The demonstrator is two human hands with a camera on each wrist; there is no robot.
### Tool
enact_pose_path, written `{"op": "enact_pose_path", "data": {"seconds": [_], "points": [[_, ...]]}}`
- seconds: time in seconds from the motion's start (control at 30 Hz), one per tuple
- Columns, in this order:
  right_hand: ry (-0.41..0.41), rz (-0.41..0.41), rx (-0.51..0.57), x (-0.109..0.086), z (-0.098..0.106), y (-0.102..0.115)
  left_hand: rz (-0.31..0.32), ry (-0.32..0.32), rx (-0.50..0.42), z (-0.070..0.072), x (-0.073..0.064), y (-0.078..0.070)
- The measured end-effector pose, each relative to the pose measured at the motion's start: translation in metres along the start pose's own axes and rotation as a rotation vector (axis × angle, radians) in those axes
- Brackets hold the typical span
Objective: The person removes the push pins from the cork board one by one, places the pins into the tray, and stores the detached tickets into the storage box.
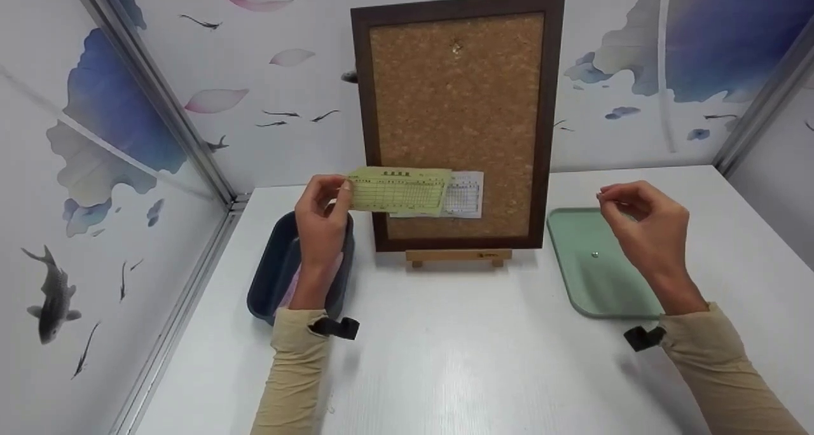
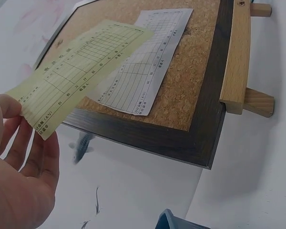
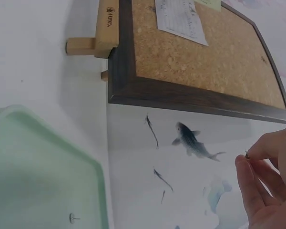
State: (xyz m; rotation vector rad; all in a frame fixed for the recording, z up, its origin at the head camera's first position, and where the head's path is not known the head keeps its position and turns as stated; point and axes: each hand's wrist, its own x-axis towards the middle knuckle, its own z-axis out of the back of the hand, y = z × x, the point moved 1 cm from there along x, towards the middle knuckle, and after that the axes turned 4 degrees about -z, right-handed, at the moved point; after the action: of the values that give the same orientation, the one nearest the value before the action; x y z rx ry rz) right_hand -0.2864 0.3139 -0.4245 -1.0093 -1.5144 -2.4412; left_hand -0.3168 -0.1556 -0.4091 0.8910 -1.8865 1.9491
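My left hand (image 1: 320, 222) pinches the left end of a yellow printed form slip (image 1: 399, 190) between thumb and fingers. The slip is held up before the lower part of a cork board (image 1: 458, 104), overlapping a white form slip (image 2: 148, 62) that lies against the cork. Over at the right, my right hand (image 1: 652, 228) is raised above a green tray (image 1: 575, 289), thumb and fingertips together on a small metal thumbtack (image 3: 247, 155). Another thumbtack (image 3: 72, 218) lies in the tray.
The dark-framed board leans on a small wooden easel (image 1: 458, 255) at the back of the white table (image 1: 458, 365). A dark blue bin (image 1: 261, 289) with something pink (image 1: 289, 292) inside stands below my left hand. Printed wall panels (image 1: 286, 21) enclose the table.
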Motion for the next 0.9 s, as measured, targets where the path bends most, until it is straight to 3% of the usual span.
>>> {"op": "enact_pose_path", "data": {"seconds": [0.3, 0.67, 0.9], "points": [[0.039, -0.065, -0.064, -0.016, 0.004, -0.030, 0.029, 0.007, 0.019, 0.006, -0.005, 0.010], [0.047, -0.112, -0.116, -0.019, 0.009, -0.044, 0.053, 0.011, -0.007, 0.010, -0.007, 0.015], [0.050, -0.132, -0.127, -0.017, 0.014, -0.054, 0.029, 0.000, 0.058, 0.014, -0.005, 0.015]]}}
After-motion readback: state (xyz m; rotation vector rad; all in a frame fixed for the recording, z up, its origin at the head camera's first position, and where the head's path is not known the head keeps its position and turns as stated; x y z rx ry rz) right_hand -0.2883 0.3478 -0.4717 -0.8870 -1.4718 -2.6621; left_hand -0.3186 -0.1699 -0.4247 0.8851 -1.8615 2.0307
